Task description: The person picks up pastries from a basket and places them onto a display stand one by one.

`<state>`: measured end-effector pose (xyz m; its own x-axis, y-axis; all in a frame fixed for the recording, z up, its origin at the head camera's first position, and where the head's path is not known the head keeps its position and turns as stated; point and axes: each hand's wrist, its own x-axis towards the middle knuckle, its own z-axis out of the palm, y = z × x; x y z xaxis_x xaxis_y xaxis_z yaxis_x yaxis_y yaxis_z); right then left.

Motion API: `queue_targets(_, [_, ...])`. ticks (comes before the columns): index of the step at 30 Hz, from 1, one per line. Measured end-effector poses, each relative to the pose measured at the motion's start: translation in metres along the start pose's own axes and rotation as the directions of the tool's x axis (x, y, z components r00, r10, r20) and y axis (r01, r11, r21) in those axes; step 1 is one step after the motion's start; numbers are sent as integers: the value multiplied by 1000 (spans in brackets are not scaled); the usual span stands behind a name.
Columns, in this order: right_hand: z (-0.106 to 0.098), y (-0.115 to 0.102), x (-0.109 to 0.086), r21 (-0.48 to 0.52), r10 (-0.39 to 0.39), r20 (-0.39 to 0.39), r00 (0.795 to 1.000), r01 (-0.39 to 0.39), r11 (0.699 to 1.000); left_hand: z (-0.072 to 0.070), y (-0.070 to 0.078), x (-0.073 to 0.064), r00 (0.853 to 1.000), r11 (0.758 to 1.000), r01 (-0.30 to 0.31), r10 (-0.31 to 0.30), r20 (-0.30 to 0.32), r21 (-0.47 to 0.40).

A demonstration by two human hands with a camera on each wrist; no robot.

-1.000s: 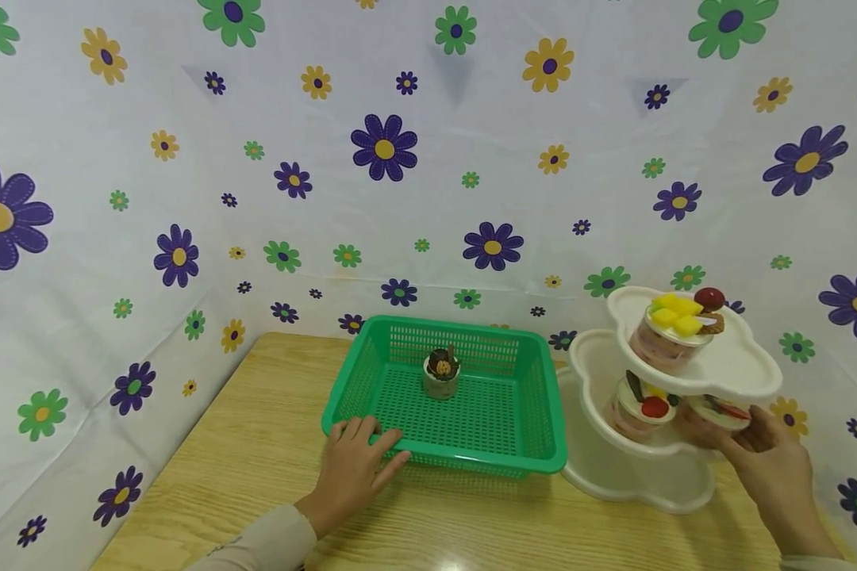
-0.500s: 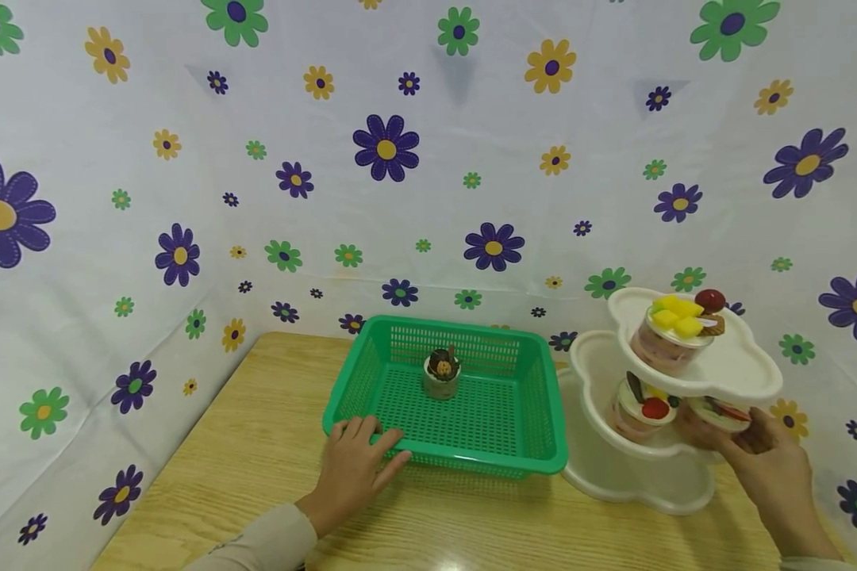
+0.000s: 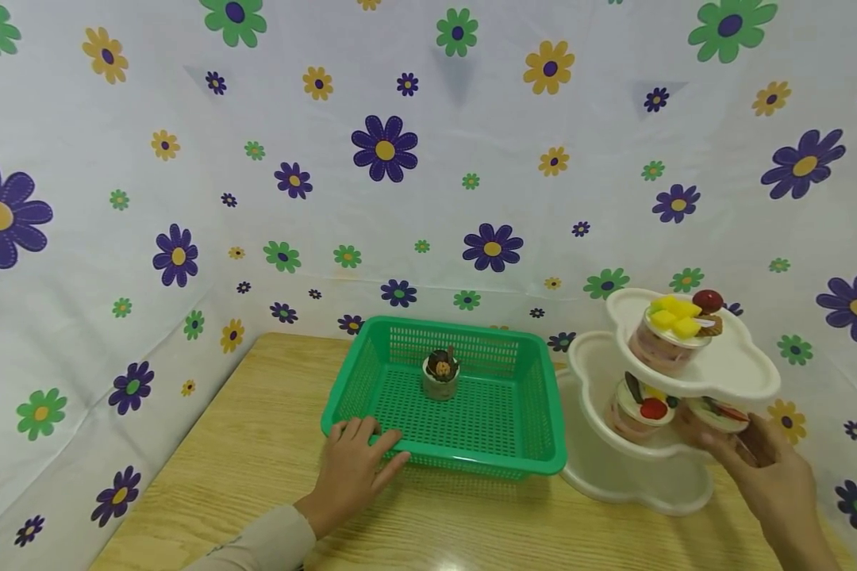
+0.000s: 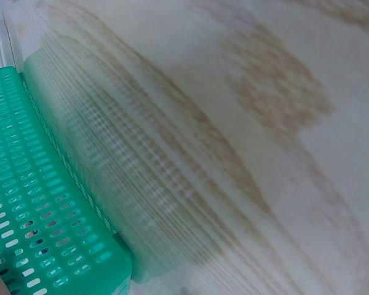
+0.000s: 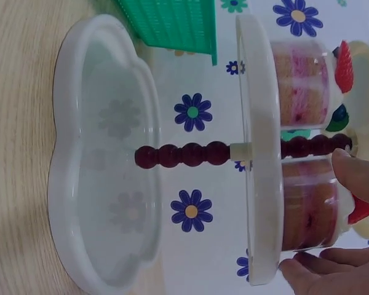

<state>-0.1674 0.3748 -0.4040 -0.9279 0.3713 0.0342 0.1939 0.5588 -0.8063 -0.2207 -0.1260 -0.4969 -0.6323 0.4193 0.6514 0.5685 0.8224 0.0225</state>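
Dessert cup point(image 3: 711, 415) stands upright, axis vertical, topping up; right hand point(image 3: 770, 469) grips it, left hand point(image 3: 347, 474) holds basket rim point(image 3: 471, 457).

You are at a small booth-like spot, closed in by white sheeting point(image 3: 450, 206) with purple, green and yellow flowers, which fills the upper frame and runs down both sides, creased at the left. Across the lower frame you have a bench point(image 3: 250, 412) with a light wood-grain top, where a green plastic basket point(image 3: 464, 458) at the centre and a white tiered stand point(image 3: 735, 361) of dessert cups point(image 3: 660, 351) at the right look like a staged tabletop set-up. Whether this corner belongs to a home, a studio or some other room, you cannot tell.
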Motion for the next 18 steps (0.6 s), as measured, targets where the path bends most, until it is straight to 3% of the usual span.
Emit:
queue_targets(4, [1,-4,-11,-15,41,9,999,-41,999,-1,0,0,1000,1000,2,-2,2,-3])
queue_targets(8, [6,-6,-25,-2,134,19,991,-134,991,0,0,0,1000,1000,5,-5,6,-9])
queue_targets(12, [23,-7,-43,27,204,34,978,-204,978,0,0,0,1000,1000,5,-5,6,-6])
queue_targets(15, [41,-14,-57,59,134,80,988,-139,989,1,0,0,1000,1000,3,-3,8,0])
queue_targets(18, [59,-35,-65,115,-38,155,987,20,993,1,-1,0,1000,1000,5,-5,3,-1])
